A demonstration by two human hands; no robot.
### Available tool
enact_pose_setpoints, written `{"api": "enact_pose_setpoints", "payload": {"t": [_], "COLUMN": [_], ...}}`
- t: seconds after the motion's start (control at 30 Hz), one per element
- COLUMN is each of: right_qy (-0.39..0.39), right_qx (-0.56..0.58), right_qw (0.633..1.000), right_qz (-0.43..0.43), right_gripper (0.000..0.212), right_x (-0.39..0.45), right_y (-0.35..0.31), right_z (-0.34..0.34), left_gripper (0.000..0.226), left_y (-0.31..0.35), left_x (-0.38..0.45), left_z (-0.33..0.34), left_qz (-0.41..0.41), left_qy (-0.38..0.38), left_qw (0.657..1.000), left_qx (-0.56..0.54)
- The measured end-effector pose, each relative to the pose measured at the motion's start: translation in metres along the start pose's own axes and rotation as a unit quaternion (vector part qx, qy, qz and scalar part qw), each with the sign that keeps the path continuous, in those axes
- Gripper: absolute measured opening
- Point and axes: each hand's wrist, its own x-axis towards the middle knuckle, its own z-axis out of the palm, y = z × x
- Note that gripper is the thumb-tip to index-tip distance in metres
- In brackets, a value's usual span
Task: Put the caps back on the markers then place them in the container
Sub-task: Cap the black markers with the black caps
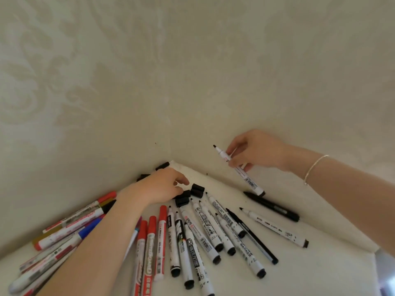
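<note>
The right hand (254, 152), right of centre in the frame, pinches an uncapped marker (239, 169) near its upper part, fingers and thumb curled round the barrel. The black tip points up and to the left, held clear of the surface, probably so a cap can be pushed straight onto it.

The left hand (162, 186), just below centre, reaches down to a cluster of loose black caps (193, 193) lying in the corner where the white surface (320, 263) meets the wall (192, 60). Its fingers curl over the caps and seem to be closing on one, though I cannot tell whether one is actually gripped.

Across the lower middle of the frame, uncapped black markers (211, 229) fan out with their tips toward the caps, handy for capping in turn. Red-capped markers (149, 242) lie beside them, lower centre, and more capped markers (70, 225) are piled at lower left.

No container is in view, so none appears stored yet.
</note>
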Motion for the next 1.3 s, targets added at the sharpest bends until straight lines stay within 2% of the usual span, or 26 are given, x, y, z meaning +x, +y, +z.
{"api": "enact_pose_setpoints", "payload": {"t": [0.23, 0.33, 0.43, 0.5, 0.6, 0.73, 0.9, 1.13, 1.3], "right_qy": [-0.038, -0.058, -0.088, -0.092, -0.089, -0.102, -0.112, -0.101, -0.078], "right_qx": [0.024, 0.11, 0.228, 0.222, 0.197, 0.224, 0.247, 0.208, 0.162], "right_qw": [0.999, 0.991, 0.967, 0.967, 0.975, 0.969, 0.962, 0.972, 0.982], "right_qz": [0.029, 0.041, 0.075, 0.079, 0.057, 0.019, -0.023, -0.041, -0.052], "right_gripper": [0.02, 0.018, 0.014, 0.014, 0.014, 0.012, 0.016, 0.015, 0.016], "right_x": [-0.015, -0.017, -0.02, -0.021, -0.021, -0.02, -0.018, -0.017, -0.017], "right_y": [0.01, 0.018, 0.022, 0.023, 0.021, 0.016, 0.007, -0.003, -0.005], "right_z": [-0.011, -0.007, -0.001, 0.003, 0.013, 0.021, 0.025, 0.028, 0.029], "left_gripper": [0.036, 0.035, 0.032, 0.031, 0.023, 0.021, 0.024, 0.024, 0.024], "left_y": [0.003, 0.006, 0.006, 0.005, 0.002, 0.005, 0.004, 0.01, 0.015], "left_x": [0.002, 0.001, 0.0, 0.0, -0.002, -0.017, -0.029, -0.031, -0.033], "left_z": [0.006, 0.008, 0.007, 0.006, -0.001, -0.022, -0.034, -0.039, -0.042], "left_qz": [-0.003, -0.003, -0.008, -0.005, 0.007, 0.048, 0.08, 0.094, 0.08], "left_qy": [-0.011, 0.002, 0.009, 0.006, 0.022, 0.029, -0.033, -0.032, 0.005], "left_qw": [0.999, 0.999, 0.999, 0.999, 0.999, 0.975, 0.909, 0.896, 0.918], "left_qx": [0.031, 0.041, 0.041, 0.035, -0.045, -0.213, -0.409, -0.432, -0.388]}}
